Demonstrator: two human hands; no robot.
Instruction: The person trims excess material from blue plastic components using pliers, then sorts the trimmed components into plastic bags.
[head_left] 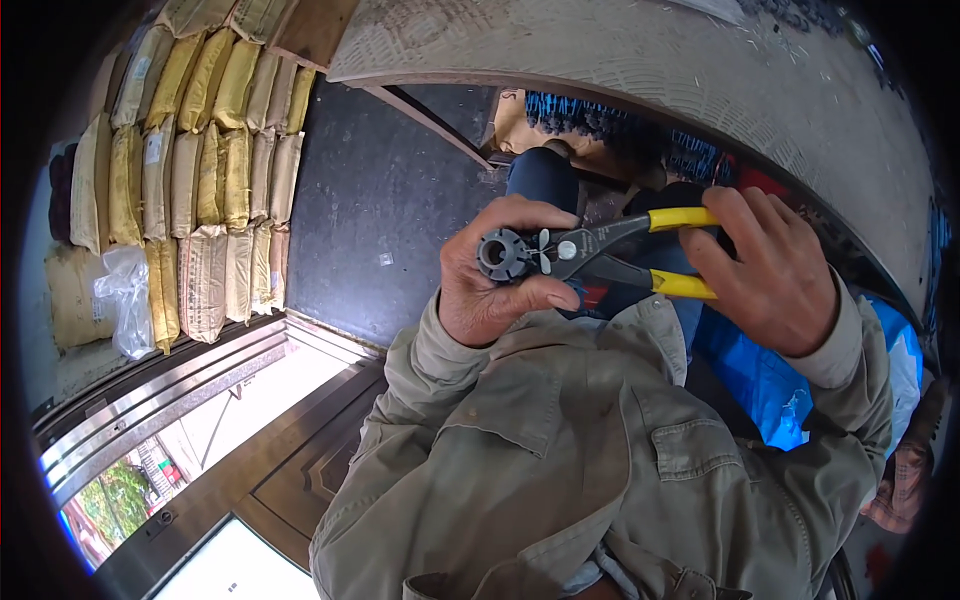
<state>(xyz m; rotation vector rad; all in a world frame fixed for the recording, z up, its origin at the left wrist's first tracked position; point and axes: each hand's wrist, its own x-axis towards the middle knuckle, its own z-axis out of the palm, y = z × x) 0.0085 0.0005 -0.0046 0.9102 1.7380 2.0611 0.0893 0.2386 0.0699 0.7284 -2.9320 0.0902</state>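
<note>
The left hand's (466, 303) fingers grip a dark-grey, round, slotted part (511, 258); the right hand's (775, 268) close around yellow-handled metal pliers (572, 250) — both before the scuffed grey desk's (600, 52) near edge.

khaki jacket (590, 440) | long sleeves (850, 395) | two flapped front pockets (510, 408) | stitched seams

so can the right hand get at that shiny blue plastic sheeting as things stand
Probably not without letting go: the right hand grips yellow-handled metal pliers, though the shiny blue plastic sheeting shows partly, just below it in the picture.
</note>
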